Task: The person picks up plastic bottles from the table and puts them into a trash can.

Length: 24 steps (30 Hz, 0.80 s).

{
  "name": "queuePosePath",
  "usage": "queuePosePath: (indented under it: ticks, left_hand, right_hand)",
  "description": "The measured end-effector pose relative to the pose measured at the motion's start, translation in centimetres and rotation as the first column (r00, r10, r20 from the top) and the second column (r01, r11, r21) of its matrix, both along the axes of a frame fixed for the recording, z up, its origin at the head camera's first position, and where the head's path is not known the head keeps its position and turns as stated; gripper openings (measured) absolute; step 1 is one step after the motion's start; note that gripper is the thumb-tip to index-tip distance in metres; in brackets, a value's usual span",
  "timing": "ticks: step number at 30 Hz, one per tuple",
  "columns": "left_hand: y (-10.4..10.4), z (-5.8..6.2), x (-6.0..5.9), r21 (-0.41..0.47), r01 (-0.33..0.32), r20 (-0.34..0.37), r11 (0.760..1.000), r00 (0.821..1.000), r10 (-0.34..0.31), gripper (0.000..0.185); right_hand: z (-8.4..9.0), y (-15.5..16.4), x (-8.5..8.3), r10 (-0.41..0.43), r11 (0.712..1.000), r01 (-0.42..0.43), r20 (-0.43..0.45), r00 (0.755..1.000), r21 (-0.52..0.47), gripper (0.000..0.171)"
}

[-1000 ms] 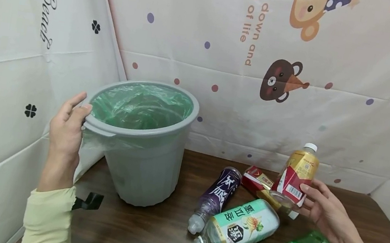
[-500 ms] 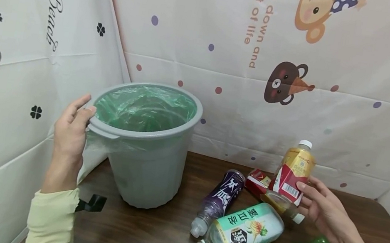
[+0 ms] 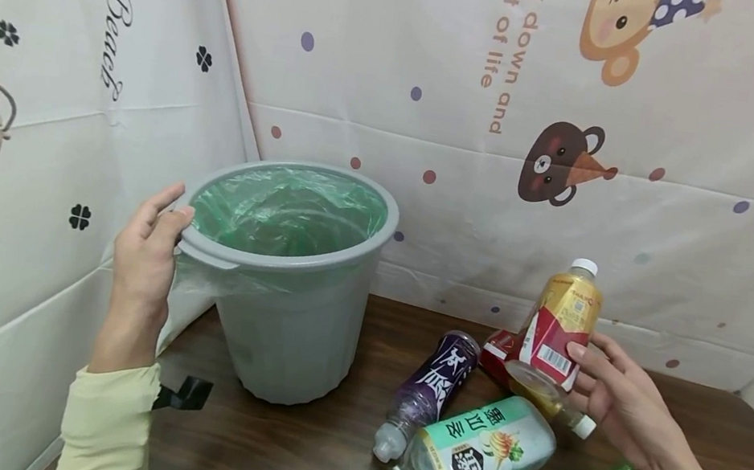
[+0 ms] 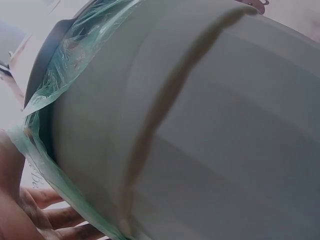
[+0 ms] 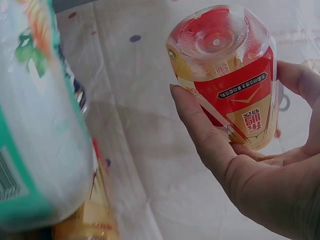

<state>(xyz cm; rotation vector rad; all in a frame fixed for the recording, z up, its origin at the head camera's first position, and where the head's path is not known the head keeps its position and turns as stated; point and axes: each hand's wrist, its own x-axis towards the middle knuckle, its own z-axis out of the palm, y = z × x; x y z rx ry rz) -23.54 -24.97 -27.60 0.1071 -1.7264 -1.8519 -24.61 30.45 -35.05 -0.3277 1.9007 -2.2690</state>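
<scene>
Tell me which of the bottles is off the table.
The red-and-gold bottle with the white cap: the right hand holds it up, while the purple bottle, the green-labelled bottle and the others lie on the table.

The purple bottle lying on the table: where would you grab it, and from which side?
Probably round the middle of the purple bottle, on its labelled body, coming down from above. It lies flat on the table, cap end toward the camera, so its round sides are exposed. The mint-labelled bottle lies close on one side, so fingers should straddle the upper body, away from it.
</scene>
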Motion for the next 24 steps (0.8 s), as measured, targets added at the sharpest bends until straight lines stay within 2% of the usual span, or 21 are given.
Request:
queuePosePath:
  ticks: [3, 8, 11, 20, 24]
  left_hand:
    - [0.0, 0.0, 0.0, -0.001, -0.004, 0.0, 1.0, 1.0, 0.004, 0.048]
    - [0.0, 0.0, 0.1, -0.008, -0.005, -0.002, 1.0, 1.0, 0.005, 0.048]
    - [0.1, 0.1, 0.1, -0.013, -0.002, -0.002, 1.0, 1.0, 0.002, 0.049]
    - [0.0, 0.1, 0.2, -0.019, -0.002, 0.002, 1.0, 1.0, 0.002, 0.049]
    - [0.1, 0.0, 0.2, -0.019, -0.007, 0.0, 1.0, 1.0, 0.007, 0.049]
  right_hand:
    - [0.4, -0.7, 0.2, -0.003, 1.0, 0.004, -0.025, 1.0, 0.02, 0.049]
    - [1.1, -2.0, 0.4, -0.006, 1.0, 0.007, -0.051, 0.999, 0.024, 0.039]
    - [1.4, -2.8, 0.5, -0.004, 1.0, 0.005, -0.053, 0.999, 0.019, 0.039]
    - [2.3, -5.6, 0.5, -0.005, 0.998, 0.007, -0.034, 0.999, 0.061, 0.065]
    - [2.5, -6.3, 0.6, -0.004, 0.998, 0.006, -0.033, 0.999, 0.058, 0.072]
